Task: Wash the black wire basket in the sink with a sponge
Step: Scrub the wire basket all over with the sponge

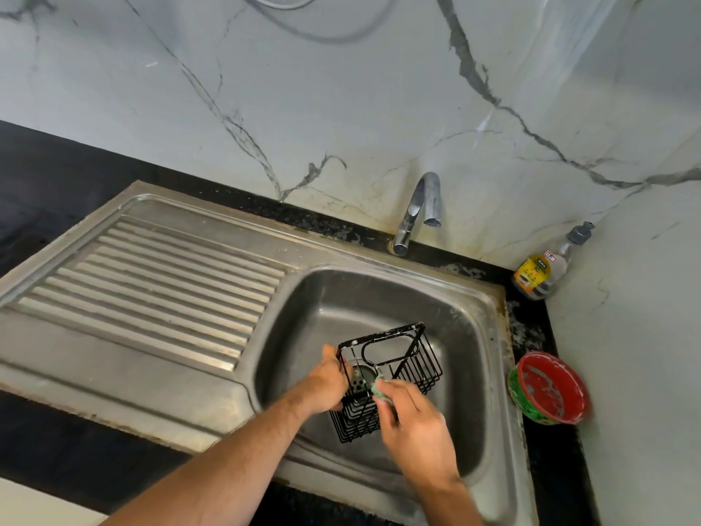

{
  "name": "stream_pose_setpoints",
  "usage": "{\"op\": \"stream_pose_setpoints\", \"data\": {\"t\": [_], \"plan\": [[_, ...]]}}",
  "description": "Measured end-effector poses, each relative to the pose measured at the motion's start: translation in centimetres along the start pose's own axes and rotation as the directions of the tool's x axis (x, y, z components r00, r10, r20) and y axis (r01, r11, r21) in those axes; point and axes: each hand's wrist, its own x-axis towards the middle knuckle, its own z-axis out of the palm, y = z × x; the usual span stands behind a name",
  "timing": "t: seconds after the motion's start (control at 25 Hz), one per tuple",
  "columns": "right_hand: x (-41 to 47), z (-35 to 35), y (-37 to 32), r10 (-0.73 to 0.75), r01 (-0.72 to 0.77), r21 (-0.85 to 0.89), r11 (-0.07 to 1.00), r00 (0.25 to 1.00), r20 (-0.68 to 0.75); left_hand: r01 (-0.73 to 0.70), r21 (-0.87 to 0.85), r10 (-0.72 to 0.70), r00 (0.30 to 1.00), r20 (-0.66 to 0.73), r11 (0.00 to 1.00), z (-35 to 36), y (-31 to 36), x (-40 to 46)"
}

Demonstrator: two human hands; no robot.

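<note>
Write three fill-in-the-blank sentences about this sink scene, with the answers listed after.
1. The left hand grips the black wire ____ over the sink.
2. The right hand presses a green ____ against it.
3. No water runs from the ____ behind the sink.

Answers: basket; sponge; faucet

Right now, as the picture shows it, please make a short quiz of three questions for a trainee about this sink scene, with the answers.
1. True or false: water is running from the faucet.
2. Which hand holds the green sponge? A. left hand B. right hand
3. Fill in: the red bowl sits on the counter to the ____ of the sink.

Key
1. False: no stream is visible.
2. B; the left hand grips the black wire basket.
3. right
</note>
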Motion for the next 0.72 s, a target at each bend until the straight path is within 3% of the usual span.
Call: {"op": "stream_pose_setpoints", "data": {"t": [0.08, 0.16, 0.28, 0.4, 0.52, 0.64, 0.72], "plan": [[1.2, -0.7, -1.2, 0.178, -0.178, 0.051, 0.983, 0.984, 0.011, -0.001, -0.008, 0.001, 1.000, -0.001, 1.000, 0.1, 0.0, -0.1], [2.6, -1.0, -3.1, 0.412, -0.418, 0.080, 0.905, 0.907, 0.084, 0.008, -0.026, -0.008, 1.000, -0.009, 1.000, 0.0, 0.3, -0.1], [4.0, -1.6, -3.9, 0.411, -0.417, -0.042, 0.908, 0.864, 0.291, 0.034, -0.029, -0.035, 0.999, -0.033, 0.999, -0.3, 0.6, 0.1], [5.0, -2.4, -3.2, 0.466, -0.541, 0.088, 0.836, 0.786, 0.406, 0.049, -0.029, -0.051, 0.997, -0.050, 0.998, -0.7, 1.1, 0.2], [5.1, -2.5, -2.6, 0.552, -0.664, 0.199, 0.720, 0.723, 0.415, 0.048, -0.023, -0.049, 0.998, -0.050, 0.999, -0.5, 1.1, 0.2], [5.3, -4.3, -1.1, 0.678, -0.766, 0.471, 0.438, 0.625, 0.386, 0.051, -0.027, -0.052, 0.998, -0.040, 0.998, -0.4, 0.6, 0.3], [5.7, -5.0, -0.3, 0.692, -0.755, 0.447, 0.480, 0.638, 0.336, 0.050, -0.034, -0.051, 0.998, -0.029, 0.998, -0.5, 0.4, 0.3]]}}
